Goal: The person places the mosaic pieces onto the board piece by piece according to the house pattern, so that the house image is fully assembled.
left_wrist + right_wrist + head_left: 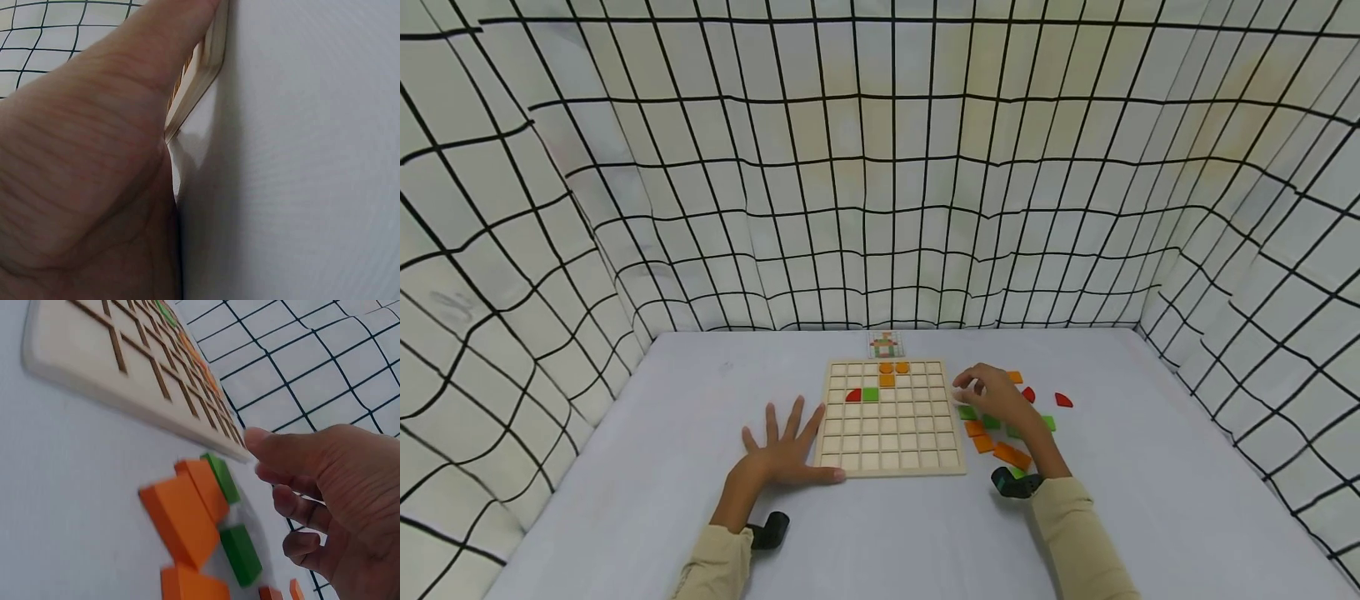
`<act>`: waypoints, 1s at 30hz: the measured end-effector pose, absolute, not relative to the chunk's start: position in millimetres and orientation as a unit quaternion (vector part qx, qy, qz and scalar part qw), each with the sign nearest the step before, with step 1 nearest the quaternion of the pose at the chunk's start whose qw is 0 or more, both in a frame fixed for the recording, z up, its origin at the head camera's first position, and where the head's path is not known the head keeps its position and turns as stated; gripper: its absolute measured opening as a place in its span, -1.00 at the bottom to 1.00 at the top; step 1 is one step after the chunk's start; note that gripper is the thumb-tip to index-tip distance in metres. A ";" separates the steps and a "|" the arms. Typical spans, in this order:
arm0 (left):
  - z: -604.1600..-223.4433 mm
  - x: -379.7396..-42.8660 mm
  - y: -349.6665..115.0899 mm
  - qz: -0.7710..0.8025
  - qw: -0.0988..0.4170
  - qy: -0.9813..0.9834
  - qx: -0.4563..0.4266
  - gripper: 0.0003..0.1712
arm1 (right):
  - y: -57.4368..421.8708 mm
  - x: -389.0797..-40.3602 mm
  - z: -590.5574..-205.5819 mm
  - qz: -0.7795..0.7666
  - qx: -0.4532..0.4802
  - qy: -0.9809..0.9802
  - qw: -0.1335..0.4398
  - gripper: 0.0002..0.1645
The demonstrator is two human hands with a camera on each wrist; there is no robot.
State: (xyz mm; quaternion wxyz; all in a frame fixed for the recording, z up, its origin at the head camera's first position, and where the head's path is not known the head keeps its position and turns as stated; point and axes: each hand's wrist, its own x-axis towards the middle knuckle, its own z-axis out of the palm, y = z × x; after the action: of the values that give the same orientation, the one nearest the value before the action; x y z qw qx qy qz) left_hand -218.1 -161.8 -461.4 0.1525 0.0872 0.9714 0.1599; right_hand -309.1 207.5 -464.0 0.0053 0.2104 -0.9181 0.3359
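My left hand [784, 460] lies with fingers spread at the left side of a wooden grid board [880, 433]. Its thumb touches the near left corner, and the index fingertip is at the left edge. On the board sit a red quarter-round piece [853, 396], a green square [870, 394], an orange square [887, 381] and two rounded orange pieces [894, 367]. Just off the board's right edge hovers my right hand [997, 395], fingers loosely bent. No piece shows between its thumb and fingers. Below it lie orange blocks [181, 519] and green blocks [240, 553].
A small pattern card [886, 344] lies behind the board. Two red pieces [1063, 400] and an orange piece [1015, 377] lie right of the right hand. Black netting [891, 208] over white walls encloses the table's back and sides. Each wrist carries a black camera [769, 531].
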 end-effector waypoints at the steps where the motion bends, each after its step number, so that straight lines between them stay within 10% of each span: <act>1: -461.2 -217.4 -162.0 0.161 0.150 0.971 0.087 0.39 | 209.6 -308.1 -465.0 0.335 0.209 -0.919 -0.007 -0.78; 30: -463.2 -220.7 -161.9 0.164 0.150 0.971 0.089 0.37 | 230.2 -309.0 -473.2 0.288 0.247 -0.925 -0.020 -0.71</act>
State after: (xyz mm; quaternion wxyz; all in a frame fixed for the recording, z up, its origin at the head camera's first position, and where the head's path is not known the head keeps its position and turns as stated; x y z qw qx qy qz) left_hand -220.7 -161.9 -463.2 0.1498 0.0887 0.9709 0.1645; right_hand -309.0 230.2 -473.2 -0.0197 0.2475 -0.9248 0.2882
